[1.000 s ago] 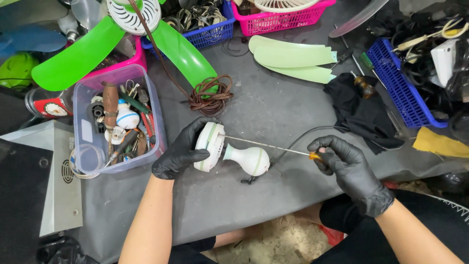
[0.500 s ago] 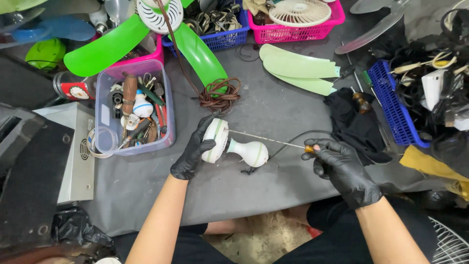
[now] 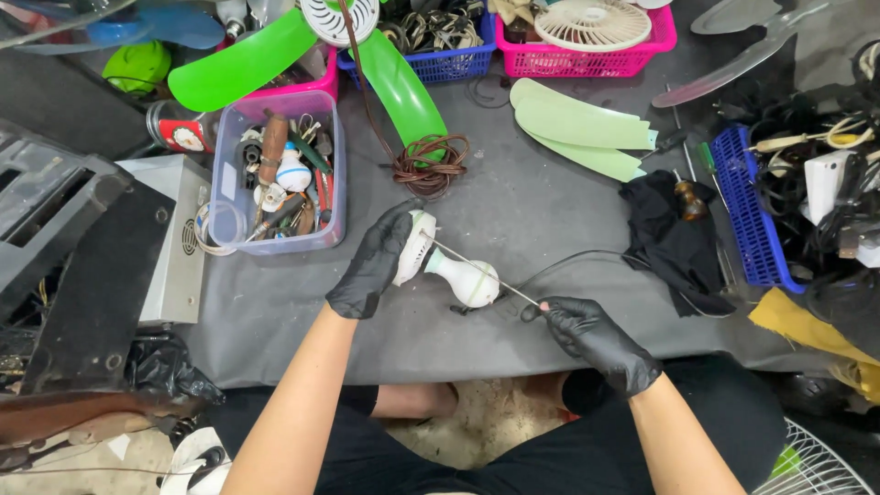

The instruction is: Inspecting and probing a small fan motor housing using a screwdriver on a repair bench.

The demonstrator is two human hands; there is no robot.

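A white fan motor housing (image 3: 449, 266) lies on its side on the grey table (image 3: 550, 202). My left hand (image 3: 371, 261), in a black glove, grips its round vented end. My right hand (image 3: 596, 337), also gloved, holds a long thin screwdriver (image 3: 481, 268) by the handle; its shaft runs up and left to the housing's round end. A black cable (image 3: 568, 264) trails from the housing toward the right.
A clear bin of tools (image 3: 280, 179) stands to the left beside a grey metal box (image 3: 170, 247). Green fan blades (image 3: 403, 87), a coil of brown wire (image 3: 429, 167), pale green blades (image 3: 582, 128), a black cloth (image 3: 674, 238) and blue (image 3: 747, 215) and pink (image 3: 587, 60) baskets surround the work area.
The view has drifted slightly. My right hand has slid a little left and lower with the screwdriver, while my left hand keeps its grip on the housing.
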